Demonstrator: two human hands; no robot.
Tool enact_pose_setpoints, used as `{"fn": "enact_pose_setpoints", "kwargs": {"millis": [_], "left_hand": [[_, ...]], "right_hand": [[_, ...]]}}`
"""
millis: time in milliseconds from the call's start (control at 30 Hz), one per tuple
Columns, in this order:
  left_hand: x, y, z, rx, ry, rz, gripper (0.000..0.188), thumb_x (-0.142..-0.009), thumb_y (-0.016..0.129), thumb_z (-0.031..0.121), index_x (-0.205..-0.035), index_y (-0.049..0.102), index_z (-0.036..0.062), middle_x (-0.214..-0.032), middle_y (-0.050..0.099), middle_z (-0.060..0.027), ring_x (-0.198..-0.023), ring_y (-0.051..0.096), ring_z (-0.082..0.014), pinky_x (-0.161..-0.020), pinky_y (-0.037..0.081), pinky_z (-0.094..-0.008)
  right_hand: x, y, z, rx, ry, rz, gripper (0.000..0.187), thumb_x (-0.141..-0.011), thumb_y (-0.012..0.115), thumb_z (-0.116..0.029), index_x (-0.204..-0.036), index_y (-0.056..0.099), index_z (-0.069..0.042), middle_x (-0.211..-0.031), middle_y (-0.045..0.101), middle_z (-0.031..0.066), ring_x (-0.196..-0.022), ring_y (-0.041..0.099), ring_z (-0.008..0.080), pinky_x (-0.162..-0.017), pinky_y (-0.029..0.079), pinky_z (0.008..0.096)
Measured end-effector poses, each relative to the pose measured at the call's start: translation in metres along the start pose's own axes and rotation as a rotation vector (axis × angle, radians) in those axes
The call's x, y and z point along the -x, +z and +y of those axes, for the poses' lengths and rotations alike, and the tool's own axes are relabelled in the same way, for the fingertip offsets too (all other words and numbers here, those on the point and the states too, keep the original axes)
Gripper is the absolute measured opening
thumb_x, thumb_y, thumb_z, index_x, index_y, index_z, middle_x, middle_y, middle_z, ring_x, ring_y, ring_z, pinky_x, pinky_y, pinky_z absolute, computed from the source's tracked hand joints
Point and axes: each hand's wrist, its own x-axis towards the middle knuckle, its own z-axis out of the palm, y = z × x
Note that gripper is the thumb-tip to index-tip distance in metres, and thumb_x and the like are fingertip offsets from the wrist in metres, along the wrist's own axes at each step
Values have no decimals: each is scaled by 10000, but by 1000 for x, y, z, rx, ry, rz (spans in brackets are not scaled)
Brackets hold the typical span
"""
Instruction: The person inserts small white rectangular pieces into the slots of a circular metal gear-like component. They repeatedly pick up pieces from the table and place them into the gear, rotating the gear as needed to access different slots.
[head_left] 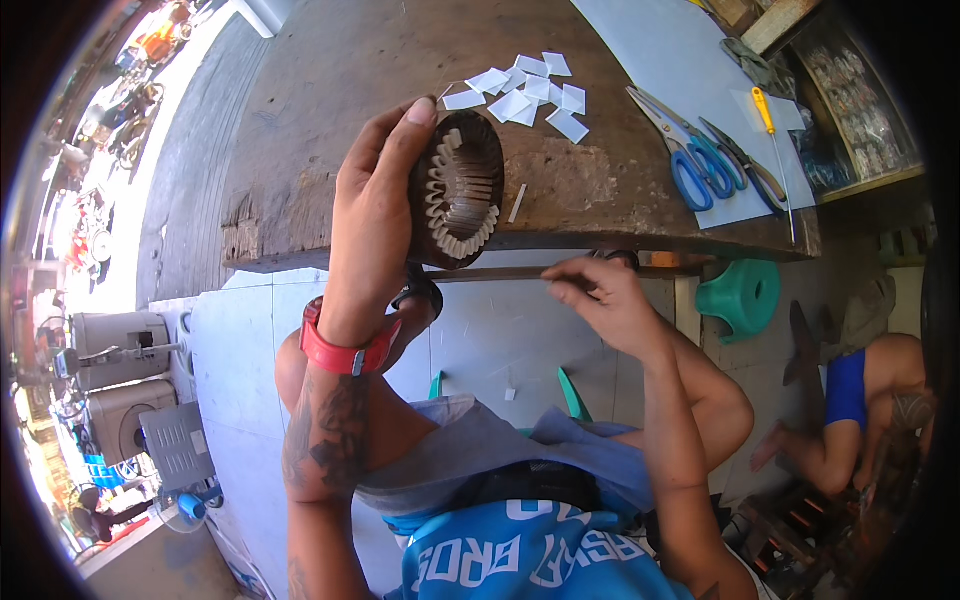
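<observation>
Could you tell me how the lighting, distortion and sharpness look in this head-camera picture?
Head view: the street at the left rim is blown out by daylight; the fisheye bends the wooden bench edge and blacks out the corners; the left hand, the motor core it holds and the scissors stay sharp; the right hand shows slight blur.

Daylight, bright overall. Strongest light enters from the street far left of the hands; that strip is overexposed, detail washed out. Tabletop [330,110] beyond the hands evenly lit, soft shadows only. White paper pieces [525,95] just above the hands near clipping. Area right of the hands darker, shaded. Fisheye: black vignette at corners, straight edges bowed toward rim. Centre sharp; periphery soft.
</observation>
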Motion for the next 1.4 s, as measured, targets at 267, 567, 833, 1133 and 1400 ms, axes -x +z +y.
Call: {"fn": "enact_pose_setpoints", "kwargs": {"millis": [267,567,833,1133,1400], "left_hand": [[-57,40,3,-163,299,48,592,-1089,665,407,-1411,611,-88,-1068,761,-153,-889,716,-168,-765,577,-298],[-47,53,-18,-173,357,-86,527,-1107,646,392,-1402,646,-44,-1185,731,-112,-1011,696,-160,-872,567,-289],[-53,51,-61,170,413,-154,562,-1156,540,468,-1415,646,-20,-1250,728,-98,-1109,682,-157,-978,549,-298],[-80,20,-67,57,476,-291,714,-1165,376,576,-1412,642,-40,-1101,691,-125,-1028,660,-217,-962,534,-367],[-41,45,-40,98,374,-166,1069,-975,614,737,-1633,301,-46,-1417,603,-198,-1224,662,-301,-1101,532,-445]], "right_hand": [[8,49,176,154,410,-382,341,-1040,748,-224,-1316,714,-27,-1143,793,131,-1046,748,247,-901,585,373],[68,128,312,256,606,-562,360,-1014,754,-282,-1304,738,-71,-1243,783,173,-1176,734,354,-1013,569,452],[112,175,333,472,663,-782,340,-1007,734,-276,-1299,746,-103,-1338,751,148,-1257,701,356,-1062,557,482],[184,291,368,577,420,-1068,293,-976,677,-182,-1241,781,-118,-1230,770,172,-1110,763,343,-763,603,567],[261,267,415,883,-10,-1298,281,-1025,646,-234,-1253,788,-148,-1208,783,95,-1180,712,313,-863,539,630]]}}
